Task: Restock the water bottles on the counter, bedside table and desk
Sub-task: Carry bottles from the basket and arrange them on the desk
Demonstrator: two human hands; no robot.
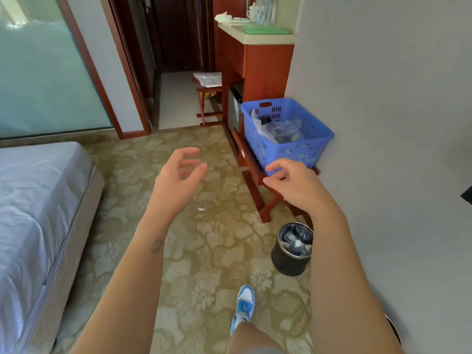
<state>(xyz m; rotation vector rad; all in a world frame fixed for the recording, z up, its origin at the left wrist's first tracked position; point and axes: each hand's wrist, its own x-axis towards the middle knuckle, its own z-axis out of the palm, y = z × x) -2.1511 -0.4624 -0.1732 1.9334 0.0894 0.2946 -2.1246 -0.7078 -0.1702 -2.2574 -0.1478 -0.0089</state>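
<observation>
Our right hand (288, 180) is held out with the fingers loosely bent and apart, and it holds nothing; our left hand (178, 175) beside it is the same, fingers relaxed and spread, empty. Just beyond the fingertips of the right hand stands a blue basket (263, 144) on a low wooden rack (258, 190). In the picture the fingertips lie over its near corner, but we cannot tell if they touch it. Inside the basket we see the water bottles (281, 131), packed in a clear, crumpled plastic wrap, so we cannot count them. We judge that a full bottle is moderately heavy for its size, with a thin wall that gives a little when it is squeezed. The smooth plastic may slip, and the loose wrap even more. It seems better to open or push aside the wrap first, then to take each bottle around the middle of its body or just under the cap, where it is stiffer. The counter (265, 39), one place to restock, is far ahead of the right hand, past the basket and higher. Below the right wrist a dark bin (288, 261) stands on the carpet, with what looks like a used bottle (297, 244) in it. To the left of the left hand is the bed (33, 200). Bedside table and desk are not in view.
</observation>
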